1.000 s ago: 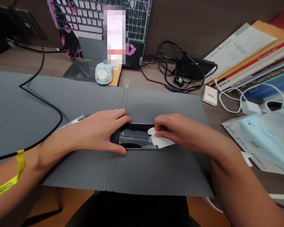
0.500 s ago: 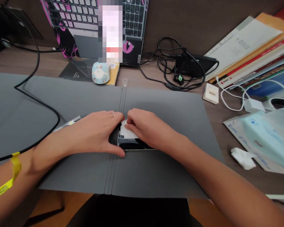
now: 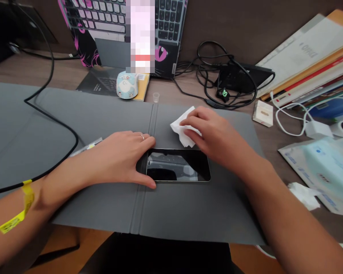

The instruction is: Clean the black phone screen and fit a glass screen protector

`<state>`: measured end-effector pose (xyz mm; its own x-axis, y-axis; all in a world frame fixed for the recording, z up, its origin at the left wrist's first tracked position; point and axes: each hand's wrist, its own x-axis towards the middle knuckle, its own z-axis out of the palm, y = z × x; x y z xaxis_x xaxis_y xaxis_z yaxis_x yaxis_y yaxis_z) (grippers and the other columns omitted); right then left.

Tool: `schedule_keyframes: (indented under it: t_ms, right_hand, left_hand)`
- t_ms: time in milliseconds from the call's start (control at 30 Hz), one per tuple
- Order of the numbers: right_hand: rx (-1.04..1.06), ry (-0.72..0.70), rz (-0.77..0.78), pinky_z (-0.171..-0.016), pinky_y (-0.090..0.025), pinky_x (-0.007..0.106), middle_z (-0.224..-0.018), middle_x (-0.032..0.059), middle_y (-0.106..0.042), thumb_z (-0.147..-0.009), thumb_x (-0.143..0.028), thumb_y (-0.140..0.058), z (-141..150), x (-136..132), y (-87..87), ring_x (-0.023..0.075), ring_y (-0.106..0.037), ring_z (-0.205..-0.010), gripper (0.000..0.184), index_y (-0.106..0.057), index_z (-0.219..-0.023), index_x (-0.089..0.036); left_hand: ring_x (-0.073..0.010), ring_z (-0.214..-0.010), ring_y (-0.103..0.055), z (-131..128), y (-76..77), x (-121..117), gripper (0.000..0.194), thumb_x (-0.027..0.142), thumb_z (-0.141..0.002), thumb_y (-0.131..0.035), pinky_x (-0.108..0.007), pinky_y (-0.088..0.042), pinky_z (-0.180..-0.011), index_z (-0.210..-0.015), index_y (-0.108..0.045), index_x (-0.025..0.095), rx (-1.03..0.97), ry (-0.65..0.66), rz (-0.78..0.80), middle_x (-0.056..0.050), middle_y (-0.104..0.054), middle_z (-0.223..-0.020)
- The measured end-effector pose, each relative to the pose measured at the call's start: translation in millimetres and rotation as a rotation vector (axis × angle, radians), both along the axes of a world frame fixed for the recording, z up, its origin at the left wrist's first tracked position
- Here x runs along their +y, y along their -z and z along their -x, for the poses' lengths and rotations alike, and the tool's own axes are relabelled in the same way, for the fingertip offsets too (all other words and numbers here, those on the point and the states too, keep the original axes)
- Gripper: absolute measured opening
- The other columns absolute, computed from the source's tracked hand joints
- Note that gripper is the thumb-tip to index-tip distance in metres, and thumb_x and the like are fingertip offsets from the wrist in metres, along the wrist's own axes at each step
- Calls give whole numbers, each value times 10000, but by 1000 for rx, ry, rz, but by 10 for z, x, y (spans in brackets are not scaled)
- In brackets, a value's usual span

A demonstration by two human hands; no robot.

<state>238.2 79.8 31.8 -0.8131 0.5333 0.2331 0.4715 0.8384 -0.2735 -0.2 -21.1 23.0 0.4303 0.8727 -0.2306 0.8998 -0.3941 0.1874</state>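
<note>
A smartphone (image 3: 178,165) lies flat with its dark, glossy screen up, reflecting light shapes. My left hand (image 3: 122,158) rests at its left end, thumb by the near edge and fingers by the far edge, bracing it between them. A ring sits on one finger. Just beyond the phone's far edge, my right hand (image 3: 208,131) pinches a white tissue (image 3: 184,127), which is crumpled and held clear of the screen. Under the phone is a grey folding mat (image 3: 183,209).
Behind the mat stand a laptop (image 3: 111,51), a light-blue mouse (image 3: 127,84) and a small clear cup (image 3: 156,97). To the right are a small box (image 3: 263,113), a crumpled white tissue (image 3: 305,196) and a blue-white packet (image 3: 326,163). A black cable (image 3: 60,118) crosses the left side.
My right hand wiped the tissue leftward across the screen, then lifted it off to the far right side. The whole screen now shows. My left hand stays at the phone's left end.
</note>
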Motion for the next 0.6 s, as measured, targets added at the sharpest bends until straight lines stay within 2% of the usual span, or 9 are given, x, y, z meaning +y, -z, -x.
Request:
schedule_keyframes:
  t_ms: [67, 167, 300, 400, 600]
  right_hand:
    - [31, -36, -39, -881, -466, 423, -1094, 140, -639, -1006, -201, -489, 63, -92, 15, 270, -577, -1010, 198, -674, -1066, -164]
    - [38, -155, 35, -871, -486, 426, -1065, 136, -648, -1022, -318, -526, 154, -259, 35, 264, -577, -981, 237, -682, -1086, -151]
    - [-50, -292, 143, -872, -494, 435, -1088, 151, -634, -961, -576, -569, 251, -414, 91, 281, -564, -988, 525, -652, -1213, -123]
    - [-69, -302, 159, -890, -495, 471, -1114, 167, -622, -890, -723, -544, 300, -428, 141, 301, -549, -1006, 728, -615, -1288, -118]
    - [-88, -310, 155, -917, -498, 495, -1152, 167, -608, -847, -753, -575, 322, -412, 150, 305, -547, -1018, 809, -567, -1337, -110]
  left_hand:
    - [-282, -857, -657, -4, -1, 3, 682, 841, -725, -612, -350, -405, -690, -989, -567, 213, -2, 7, -11, -39, -656, -890]
    - [-273, -826, -656, -6, 2, 5, 645, 819, -721, -636, -339, -389, -653, -940, -545, 220, -10, 7, -35, -32, -649, -865]
    - [-255, -785, -647, 1, 6, 10, 622, 803, -729, -646, -334, -370, -617, -916, -515, 225, -68, -4, -43, -21, -640, -853]
    - [-250, -772, -640, 17, 12, 13, 629, 810, -729, -644, -336, -360, -604, -904, -493, 225, -96, 11, -49, -20, -629, -844]
    - [-247, -786, -635, 43, 17, -1, 659, 836, -722, -628, -336, -357, -604, -897, -455, 225, -95, 40, -61, -17, -621, -850]
